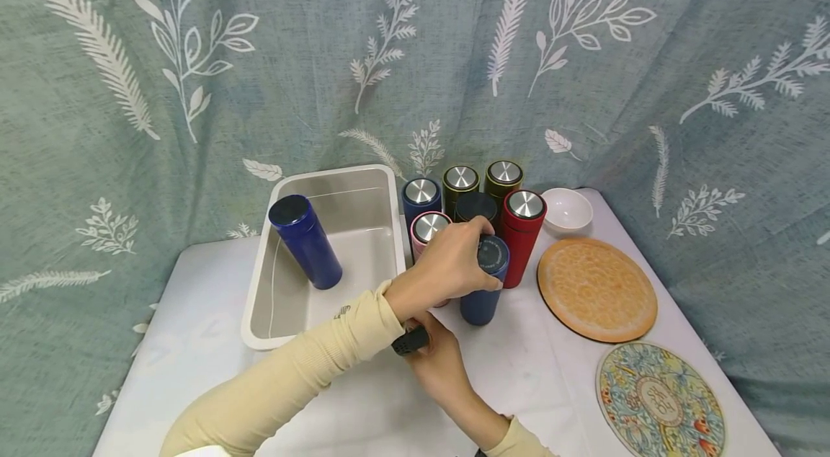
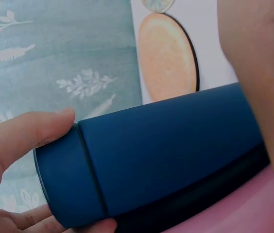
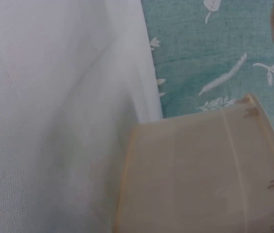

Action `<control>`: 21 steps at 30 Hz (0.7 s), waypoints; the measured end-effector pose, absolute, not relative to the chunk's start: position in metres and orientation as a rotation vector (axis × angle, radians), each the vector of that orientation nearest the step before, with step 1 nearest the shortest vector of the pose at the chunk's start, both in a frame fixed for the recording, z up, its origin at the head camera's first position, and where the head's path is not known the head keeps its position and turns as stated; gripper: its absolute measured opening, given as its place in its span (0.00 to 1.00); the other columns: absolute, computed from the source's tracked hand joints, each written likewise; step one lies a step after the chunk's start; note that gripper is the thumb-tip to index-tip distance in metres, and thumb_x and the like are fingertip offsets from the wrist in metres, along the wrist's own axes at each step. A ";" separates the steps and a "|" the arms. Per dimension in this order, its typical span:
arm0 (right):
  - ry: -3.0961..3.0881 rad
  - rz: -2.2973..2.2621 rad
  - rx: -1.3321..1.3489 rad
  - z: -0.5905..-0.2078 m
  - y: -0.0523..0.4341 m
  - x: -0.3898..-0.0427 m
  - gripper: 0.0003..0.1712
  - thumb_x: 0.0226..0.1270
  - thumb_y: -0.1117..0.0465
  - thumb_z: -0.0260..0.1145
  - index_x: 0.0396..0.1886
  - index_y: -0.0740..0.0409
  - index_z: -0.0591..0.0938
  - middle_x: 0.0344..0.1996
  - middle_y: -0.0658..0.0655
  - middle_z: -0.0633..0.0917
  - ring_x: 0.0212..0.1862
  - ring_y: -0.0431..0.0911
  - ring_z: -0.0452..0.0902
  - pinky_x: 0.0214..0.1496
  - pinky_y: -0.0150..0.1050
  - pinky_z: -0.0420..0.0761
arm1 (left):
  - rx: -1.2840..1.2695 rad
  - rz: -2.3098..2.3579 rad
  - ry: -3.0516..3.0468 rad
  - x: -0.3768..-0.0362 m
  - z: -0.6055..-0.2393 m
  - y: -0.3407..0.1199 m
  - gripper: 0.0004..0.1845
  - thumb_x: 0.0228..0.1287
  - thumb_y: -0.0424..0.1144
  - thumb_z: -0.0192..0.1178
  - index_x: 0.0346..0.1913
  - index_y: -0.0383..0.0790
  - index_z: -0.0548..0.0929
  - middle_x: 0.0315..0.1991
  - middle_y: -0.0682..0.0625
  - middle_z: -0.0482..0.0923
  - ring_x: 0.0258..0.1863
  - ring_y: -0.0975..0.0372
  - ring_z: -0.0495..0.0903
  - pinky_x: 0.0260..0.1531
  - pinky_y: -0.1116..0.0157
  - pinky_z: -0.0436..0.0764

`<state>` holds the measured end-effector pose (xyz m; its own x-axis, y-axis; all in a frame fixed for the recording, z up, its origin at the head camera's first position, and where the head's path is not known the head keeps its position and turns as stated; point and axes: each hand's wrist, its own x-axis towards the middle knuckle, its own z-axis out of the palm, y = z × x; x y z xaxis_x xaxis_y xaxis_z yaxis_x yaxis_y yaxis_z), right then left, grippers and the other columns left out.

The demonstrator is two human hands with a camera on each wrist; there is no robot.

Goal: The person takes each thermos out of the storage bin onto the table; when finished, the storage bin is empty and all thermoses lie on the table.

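Note:
My left hand [image 1: 447, 262] reaches across and grips the top of a dark blue thermos bottle [image 1: 480, 307], thumb on one side of the cap and fingers on the other. In the left wrist view the same blue thermos [image 2: 166, 145] fills the middle, the hand [image 2: 25, 141] around its cap. My right hand [image 1: 436, 352] is below the left wrist, beside a small black device [image 1: 411, 340]; its fingers are mostly hidden, so I cannot tell what they hold. Close behind the gripped bottle stand a pink thermos [image 1: 421, 237], a black-lidded one [image 1: 476, 206] and a red one [image 1: 519, 241].
A beige bin [image 1: 258, 298] on the left holds a leaning blue thermos [image 1: 311, 248]. More steel-lidded bottles [image 1: 462, 179] stand at the back. To the right are a white bowl [image 1: 567, 210], an orange round mat [image 1: 596, 289] and a patterned round mat [image 1: 660, 399]. A leaf-print curtain [image 1: 415, 46] hangs behind.

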<state>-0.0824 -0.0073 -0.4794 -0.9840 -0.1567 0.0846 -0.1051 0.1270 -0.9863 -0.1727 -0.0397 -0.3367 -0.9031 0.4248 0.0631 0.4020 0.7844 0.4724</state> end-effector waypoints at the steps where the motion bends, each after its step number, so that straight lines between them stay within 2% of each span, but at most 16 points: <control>1: 2.321 -2.033 -0.263 -0.479 -0.008 -0.083 0.20 0.66 0.60 0.70 0.58 0.54 0.82 0.54 0.54 0.87 0.55 0.44 0.82 0.56 0.31 0.77 | 0.680 0.747 2.925 -0.173 -0.337 -0.039 0.38 0.40 0.47 0.83 0.57 0.42 0.79 0.45 0.47 0.86 0.44 0.56 0.84 0.45 0.61 0.82; 9: 2.316 -2.013 -0.235 -0.477 -0.010 -0.082 0.22 0.63 0.55 0.73 0.56 0.52 0.82 0.52 0.52 0.87 0.55 0.41 0.82 0.56 0.31 0.77 | 0.694 0.710 2.947 -0.173 -0.338 -0.038 0.38 0.42 0.48 0.82 0.59 0.41 0.79 0.48 0.48 0.86 0.46 0.57 0.84 0.47 0.60 0.83; 17: 2.326 -2.035 -0.246 -0.478 -0.010 -0.083 0.18 0.64 0.60 0.71 0.54 0.50 0.83 0.52 0.51 0.87 0.53 0.41 0.81 0.54 0.31 0.77 | 0.713 0.714 2.962 -0.170 -0.335 -0.040 0.37 0.44 0.47 0.81 0.60 0.41 0.79 0.54 0.47 0.84 0.51 0.56 0.83 0.53 0.58 0.81; 21: 2.352 -2.024 -0.257 -0.480 -0.009 -0.082 0.16 0.65 0.59 0.70 0.53 0.49 0.83 0.50 0.51 0.88 0.50 0.39 0.80 0.53 0.30 0.77 | 0.722 0.749 2.968 -0.167 -0.330 -0.043 0.35 0.47 0.46 0.79 0.60 0.42 0.80 0.55 0.47 0.84 0.52 0.56 0.84 0.53 0.58 0.81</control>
<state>-0.0825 -0.0089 -0.4799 -0.9860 -0.1429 0.0859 -0.1063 0.1416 -0.9842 -0.1675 -0.0427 -0.3300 -0.8947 0.4323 0.1126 0.4339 0.7811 0.4489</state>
